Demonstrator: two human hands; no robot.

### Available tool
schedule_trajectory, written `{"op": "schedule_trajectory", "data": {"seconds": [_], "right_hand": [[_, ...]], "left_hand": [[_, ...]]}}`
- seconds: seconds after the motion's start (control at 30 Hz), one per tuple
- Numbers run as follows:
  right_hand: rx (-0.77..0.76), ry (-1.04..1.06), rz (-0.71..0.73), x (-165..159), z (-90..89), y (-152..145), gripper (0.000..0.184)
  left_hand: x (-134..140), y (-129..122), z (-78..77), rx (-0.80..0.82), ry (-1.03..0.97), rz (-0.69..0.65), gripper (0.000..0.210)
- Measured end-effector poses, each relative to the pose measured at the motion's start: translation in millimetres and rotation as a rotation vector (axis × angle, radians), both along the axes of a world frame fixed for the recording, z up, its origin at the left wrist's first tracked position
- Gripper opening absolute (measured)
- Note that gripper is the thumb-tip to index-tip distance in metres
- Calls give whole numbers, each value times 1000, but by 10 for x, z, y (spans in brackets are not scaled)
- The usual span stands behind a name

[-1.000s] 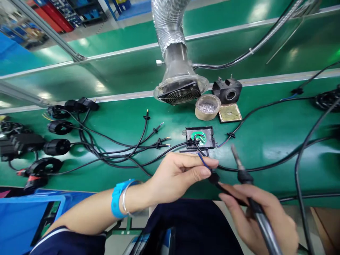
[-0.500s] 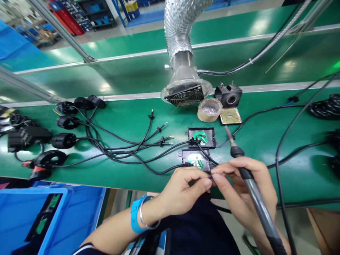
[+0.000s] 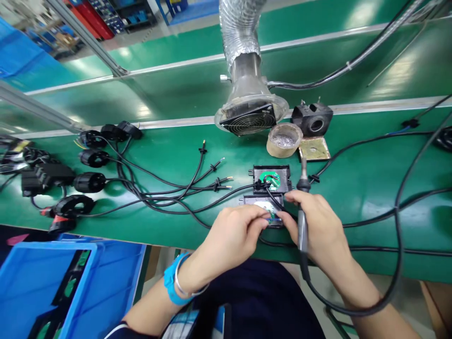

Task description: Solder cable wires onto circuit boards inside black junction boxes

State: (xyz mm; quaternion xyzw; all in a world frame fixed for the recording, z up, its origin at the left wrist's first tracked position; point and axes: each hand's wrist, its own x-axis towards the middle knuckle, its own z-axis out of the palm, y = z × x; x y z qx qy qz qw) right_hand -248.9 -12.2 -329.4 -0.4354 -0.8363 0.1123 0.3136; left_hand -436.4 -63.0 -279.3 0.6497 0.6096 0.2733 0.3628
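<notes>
My left hand [image 3: 240, 230] is closed, thumb and forefinger pinching a thin blue wire [image 3: 273, 219] over the lower black housing [image 3: 249, 201]. A soldering iron [image 3: 302, 230] is held in my right hand [image 3: 319, 221], its tip pointing away from me towards the back of the bench. My right thumb reaches close to the wire's other end; whether it touches cannot be made out. Just behind lies the upper black housing [image 3: 286, 172], with a green circuit board [image 3: 265, 178] inside and black cables running in. My fingers partly cover the lower housing's board.
A fume extractor [image 3: 252, 106] hangs over the bench. Beneath it stand a round solder pot [image 3: 284, 141], an iron holder [image 3: 312, 118] and a tip-cleaning sponge [image 3: 313, 149]. Several black cables [image 3: 169, 192] with plugs lie leftward. A blue bin [image 3: 106, 278] stands at lower left.
Both hands have moved forward over the lower housing, bringing the blue wire there. The soldering iron has swung more upright in my right hand, and its cord now loops over my right forearm.
</notes>
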Motion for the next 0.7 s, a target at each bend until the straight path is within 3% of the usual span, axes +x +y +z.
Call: {"op": "schedule_trajectory", "data": {"seconds": [0.13,0.27,0.53,0.7], "right_hand": [[-49,-40,-59,-12,-10,55,25],[-116,-17,-84,-18,20,66,27],[-264,123,20,29,41,10,24],[-21,102,-55,138,50,141,21]], "left_hand": [[11,198,-12,151,359,-115,18],[43,374,-124,172,540,-181,20],[-35,368,-239,70,529,-272,17],[-62,346,-293,99,476,-240,14]]}}
